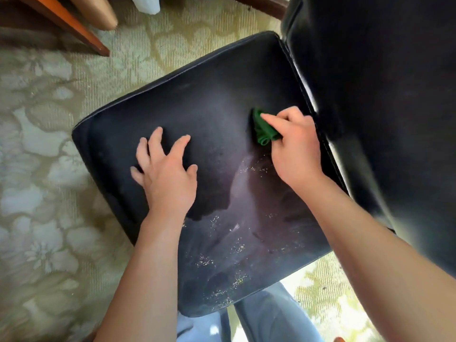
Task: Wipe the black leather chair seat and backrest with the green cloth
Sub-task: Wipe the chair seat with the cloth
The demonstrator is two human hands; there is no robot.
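- Head view: the green cloth (263, 129) was seen bunched into a small wad, pressed onto the black leather seat (209, 114) near its back edge, just beside the seam where the backrest (385, 99) rose.
- The right hand (294, 146) was closed around the cloth, fingers curled over the wad and the index finger laid along its top; only part of the fabric showed from under the grip.
- The left hand (165, 169) was laid flat on the seat with fingers spread, holding nothing (judged to be bracing the chair).
- Handling, cloth: judged soft, light and limp. It would fold and slip out of a loose pinch, so a full-hand clench on the bunched middle looked right.
- Handling, seat: padded leather was judged smooth and fairly slick, yielding slightly under pressure. The cloth should glide, but firm downward pressure would be needed.
- Pale specks and a smeared dull streak (237, 183) were noted on the near half of the seat (crumbs or dust, cannot be told which). That area was judged not yet wiped.
- The backrest appeared glossy with glare along its edge; whether it had been wiped could not be told.
- Patterned carpet (49, 144) was seen under the chair, wooden furniture legs (74, 23) at the top left.
- Brands, labels, writing: none could be read on the cloth, chair or surroundings.
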